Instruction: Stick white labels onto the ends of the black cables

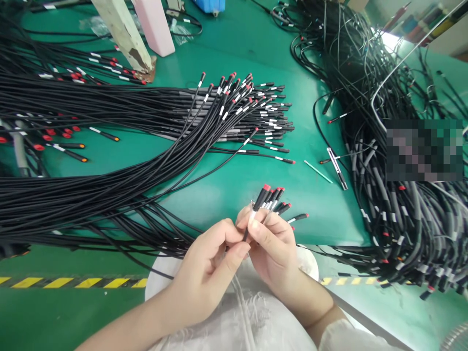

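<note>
Loose black cables [109, 195] fan across the green counter [237, 44]. The left hand [208, 265] pinches the bunch of red-capped cables [272, 197] just above the counter's near edge. The right hand [274, 243] is closed around that bunch. A tangled cable heap [383, 204] lies to the right.

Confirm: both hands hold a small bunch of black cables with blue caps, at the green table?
One thing is wrong: the caps are red, not blue. The head view shows it. The rest stands: the left hand and the right hand both hold the small bunch of black cables at the green table.
</note>
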`<state>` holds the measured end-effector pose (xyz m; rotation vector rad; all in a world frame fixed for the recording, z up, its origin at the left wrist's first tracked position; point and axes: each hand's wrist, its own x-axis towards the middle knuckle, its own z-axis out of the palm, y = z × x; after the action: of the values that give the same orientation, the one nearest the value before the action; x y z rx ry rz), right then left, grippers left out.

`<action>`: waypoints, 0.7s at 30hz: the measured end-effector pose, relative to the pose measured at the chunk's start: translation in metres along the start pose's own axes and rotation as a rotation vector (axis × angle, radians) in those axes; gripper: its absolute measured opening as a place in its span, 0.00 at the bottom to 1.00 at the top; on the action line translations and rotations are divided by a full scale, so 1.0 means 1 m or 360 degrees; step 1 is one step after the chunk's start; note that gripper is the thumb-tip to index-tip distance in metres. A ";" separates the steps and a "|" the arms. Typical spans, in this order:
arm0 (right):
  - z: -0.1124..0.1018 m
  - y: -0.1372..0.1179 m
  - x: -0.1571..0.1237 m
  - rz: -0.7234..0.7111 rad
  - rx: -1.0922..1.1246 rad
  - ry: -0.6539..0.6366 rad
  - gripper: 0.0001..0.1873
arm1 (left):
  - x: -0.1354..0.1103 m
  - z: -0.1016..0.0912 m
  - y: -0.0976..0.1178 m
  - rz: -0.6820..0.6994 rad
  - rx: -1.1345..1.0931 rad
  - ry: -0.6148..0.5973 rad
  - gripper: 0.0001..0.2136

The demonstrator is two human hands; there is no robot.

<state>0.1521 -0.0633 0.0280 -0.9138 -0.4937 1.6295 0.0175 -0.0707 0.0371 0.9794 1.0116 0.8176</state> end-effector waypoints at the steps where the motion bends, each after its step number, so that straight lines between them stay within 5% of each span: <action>1: 0.000 0.001 0.001 -0.0005 0.0004 -0.0008 0.14 | 0.000 0.000 0.000 -0.0002 -0.0012 0.0005 0.12; 7: -0.017 0.000 0.013 0.0055 -0.0292 -0.0205 0.13 | 0.002 -0.005 -0.001 -0.0212 -0.0330 0.0072 0.13; 12: -0.025 -0.015 0.026 -0.0127 -0.0304 -0.0116 0.16 | 0.006 -0.007 -0.001 -0.0435 -0.0501 -0.0092 0.14; 21: -0.025 -0.013 0.027 0.0276 -0.0175 -0.0330 0.16 | 0.020 -0.001 -0.001 -0.0611 -0.0969 -0.0321 0.14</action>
<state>0.1789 -0.0376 0.0139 -0.8927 -0.6678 1.8815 0.0234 -0.0528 0.0298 0.3213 0.6795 0.6298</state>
